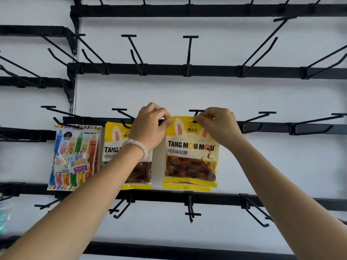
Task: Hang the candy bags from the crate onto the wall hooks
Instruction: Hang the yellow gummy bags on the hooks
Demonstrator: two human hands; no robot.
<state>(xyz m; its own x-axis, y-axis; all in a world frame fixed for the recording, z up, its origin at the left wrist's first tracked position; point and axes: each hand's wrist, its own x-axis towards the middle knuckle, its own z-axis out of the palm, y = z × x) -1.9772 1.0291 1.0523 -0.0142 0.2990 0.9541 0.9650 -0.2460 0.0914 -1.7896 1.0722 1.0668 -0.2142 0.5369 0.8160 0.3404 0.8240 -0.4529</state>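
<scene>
Bags numbered three in view, and we held the third: a yellow bag (190, 152) pinched at its top edge by both hands, the left hand (150, 126) nipping the top left corner between thumb and curled fingers, the right hand (218, 124) pinching the strip just right of the hang hole. That hole sat between our two grips, right at the tip of a hook (196, 112), and whether the wire had passed through it we could not tell. Left of our left grip, partly behind the wrist, a second yellow bag (114, 147) hung from its own hook, and further left hung a striped pencil bag (74, 158). So we judged two bags hung and one at the point of hanging, which left us to seat it and let go. The crate lay out of view, so how many bags remained we could not say. Around our grips the rails carried many bare hooks: above us, to the right, and below the bag. At the far left edge something pale and blurred showed, too faint to name.
</scene>
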